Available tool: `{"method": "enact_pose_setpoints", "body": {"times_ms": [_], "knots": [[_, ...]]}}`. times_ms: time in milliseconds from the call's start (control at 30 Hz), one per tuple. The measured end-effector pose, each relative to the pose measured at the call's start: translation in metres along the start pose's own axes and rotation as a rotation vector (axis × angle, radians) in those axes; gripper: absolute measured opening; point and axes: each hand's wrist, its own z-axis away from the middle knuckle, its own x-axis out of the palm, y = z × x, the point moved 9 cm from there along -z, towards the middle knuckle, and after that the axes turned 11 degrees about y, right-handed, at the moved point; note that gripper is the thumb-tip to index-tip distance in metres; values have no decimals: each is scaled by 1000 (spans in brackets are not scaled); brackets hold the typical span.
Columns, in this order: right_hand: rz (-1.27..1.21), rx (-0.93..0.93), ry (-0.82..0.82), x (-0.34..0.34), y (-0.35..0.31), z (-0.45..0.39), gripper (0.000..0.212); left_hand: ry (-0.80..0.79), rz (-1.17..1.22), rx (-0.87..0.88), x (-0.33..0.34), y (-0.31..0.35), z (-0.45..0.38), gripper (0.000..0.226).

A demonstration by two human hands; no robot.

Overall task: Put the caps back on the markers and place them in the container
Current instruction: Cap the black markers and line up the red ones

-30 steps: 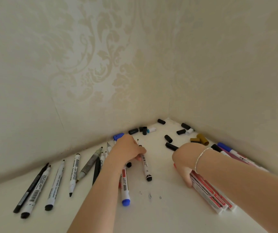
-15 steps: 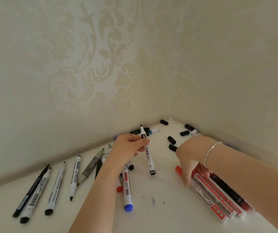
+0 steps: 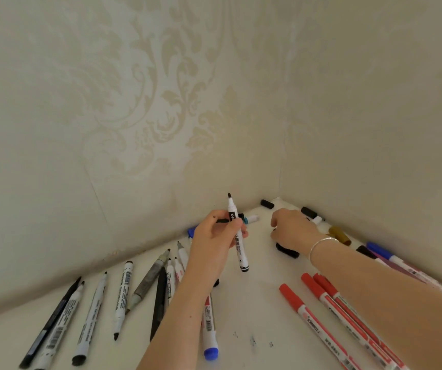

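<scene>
My left hand [image 3: 213, 239] grips an uncapped white marker [image 3: 239, 244] upright above the table, its black tip pointing up. My right hand [image 3: 293, 228] hovers near the corner with fingers curled down over a black cap [image 3: 287, 251]; whether it holds anything is hidden. More loose caps lie near the corner: black ones [image 3: 267, 203] [image 3: 308, 210], a teal-and-white one [image 3: 251, 218] and a gold one [image 3: 340, 234]. Several uncapped markers [image 3: 123, 289] lie in a row at the left. No container is in view.
Three red-capped markers [image 3: 321, 316] lie at the lower right beside my right forearm. A blue-ended marker [image 3: 210, 352] lies under my left forearm. Blue- and black-capped markers [image 3: 380, 249] rest along the right wall. Wallpapered walls meet in a corner behind the white table [image 3: 254, 303].
My left hand picked the white marker up off the table and raised it upright. My right hand let go of the red markers and moved back toward the caps at the corner.
</scene>
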Motion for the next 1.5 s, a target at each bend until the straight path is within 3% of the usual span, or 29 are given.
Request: {"method": "enact_pose_setpoints", "body": {"times_ms": [100,167,233,300,400,867,1200,1333,1500], "knots": [[-190,-4,196,-14,-4,-8,22,11,15,30,0,2,0,6],[-728,87,233,-31,-9,-9,12,55,32,46,-3,3,-2,9],[-1282,149,74,-45,-28,-4,8,107,42,65,-8,5,-4,11],[-1455,78,-61,-65,-50,2,3,145,22,111,-13,9,-5,13],[-1426,-35,-101,-84,-68,7,11,167,-5,172,-17,14,-4,14],[-1191,-116,41,-90,-72,4,13,125,-64,170,-13,10,-4,18],[-1210,-5,112,-85,-60,-3,21,153,-52,156,-15,10,-5,16],[-1201,9,15,-78,-58,-1,12,183,-18,157,-19,13,-4,17],[-1296,-12,-178,-76,-70,6,18,178,-30,149,-19,12,-5,16]]}}
